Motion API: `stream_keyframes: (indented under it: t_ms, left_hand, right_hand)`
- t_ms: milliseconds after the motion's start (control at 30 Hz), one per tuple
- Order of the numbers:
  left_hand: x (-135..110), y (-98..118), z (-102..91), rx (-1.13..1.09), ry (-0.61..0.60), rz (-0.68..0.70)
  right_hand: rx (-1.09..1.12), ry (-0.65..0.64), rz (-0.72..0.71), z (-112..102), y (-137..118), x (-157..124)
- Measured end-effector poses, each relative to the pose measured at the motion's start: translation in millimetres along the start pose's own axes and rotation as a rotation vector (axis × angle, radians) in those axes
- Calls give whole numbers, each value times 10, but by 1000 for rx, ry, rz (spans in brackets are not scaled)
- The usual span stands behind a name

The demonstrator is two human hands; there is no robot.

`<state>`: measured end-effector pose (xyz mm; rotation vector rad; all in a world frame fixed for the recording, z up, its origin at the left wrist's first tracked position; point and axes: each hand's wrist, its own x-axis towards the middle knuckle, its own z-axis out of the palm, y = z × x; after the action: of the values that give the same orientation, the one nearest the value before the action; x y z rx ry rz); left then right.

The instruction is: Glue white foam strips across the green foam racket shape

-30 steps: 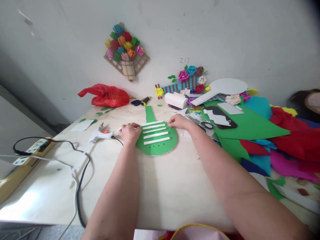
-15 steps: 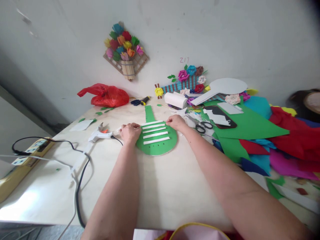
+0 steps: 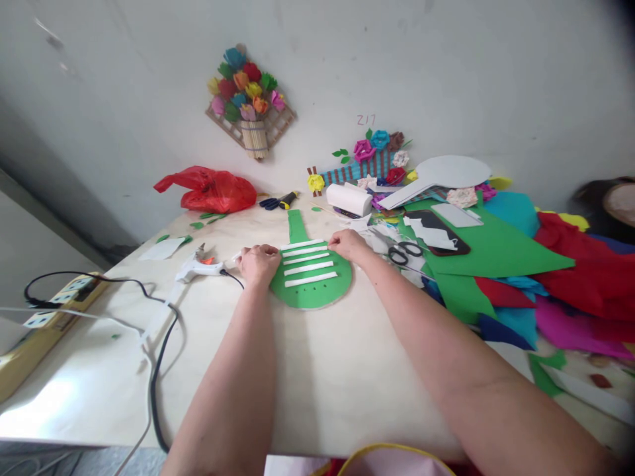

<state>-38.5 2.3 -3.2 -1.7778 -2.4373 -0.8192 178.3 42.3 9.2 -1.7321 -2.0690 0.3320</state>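
A green paddle-shaped foam cutout lies flat on the pale table, its handle pointing away from me. Several white strips run across it. My left hand rests at the cutout's left edge, fingers curled and pinching the left end of the top white strip. My right hand pinches the right end of that same strip. A white glue gun lies just left of my left hand, its black cord trailing toward me.
Black scissors lie right of my right hand beside piles of coloured foam sheets. A white roll, a red plastic bag and paper flowers sit along the wall. A power strip lies at the left edge. Another person is partly visible at the far right.
My right hand has slid slightly left along the cutout's upper right edge, closer to the top strip's end. The left hand has stayed put.
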Motion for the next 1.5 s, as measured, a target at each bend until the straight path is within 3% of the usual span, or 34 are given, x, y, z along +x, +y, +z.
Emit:
stream_keyframes:
  t_ms: [1500]
  left_hand:
    - [-4, 16, -22, -2, -9, 4]
  right_hand:
    - [-7, 7, -16, 11, -5, -5]
